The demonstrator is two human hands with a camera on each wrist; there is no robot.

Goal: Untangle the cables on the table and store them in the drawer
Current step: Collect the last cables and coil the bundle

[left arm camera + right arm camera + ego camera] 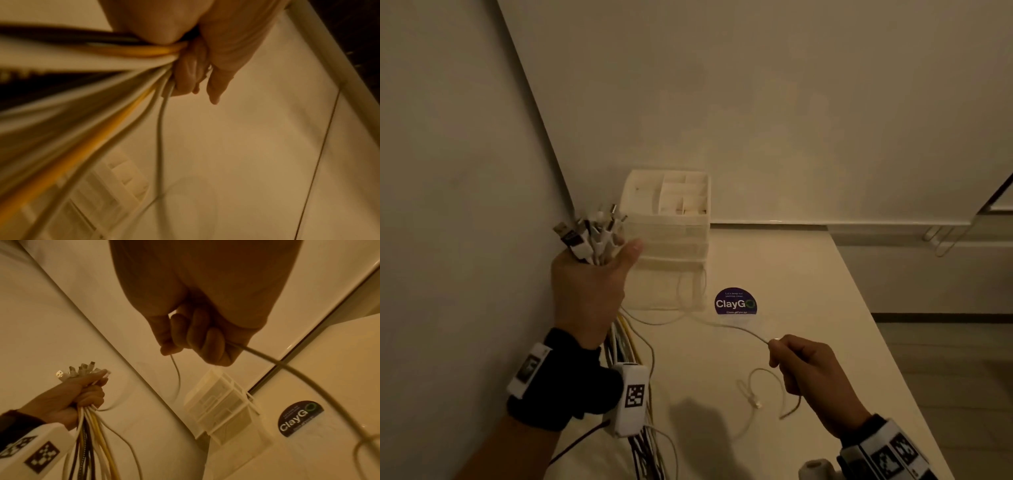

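My left hand (589,277) is raised beside the wall and grips a bundle of cables (592,236), their plugs sticking up above the fist. White, yellow and dark cords (630,346) hang below it toward the table; the left wrist view shows them (131,52) squeezed in the fist (191,71). My right hand (801,366) holds one thin white cable (736,327) over the table, fingers (207,335) curled round it. That cable runs left toward the bundle; its loose end (756,401) loops on the table. A white drawer unit (667,226) stands at the back, its bottom drawer (664,291) pulled out.
A round purple ClayGo sticker (735,301) lies on the white table (808,284) right of the drawer. A wall (448,205) runs close along the left side. The table's right edge drops to the floor (945,359).
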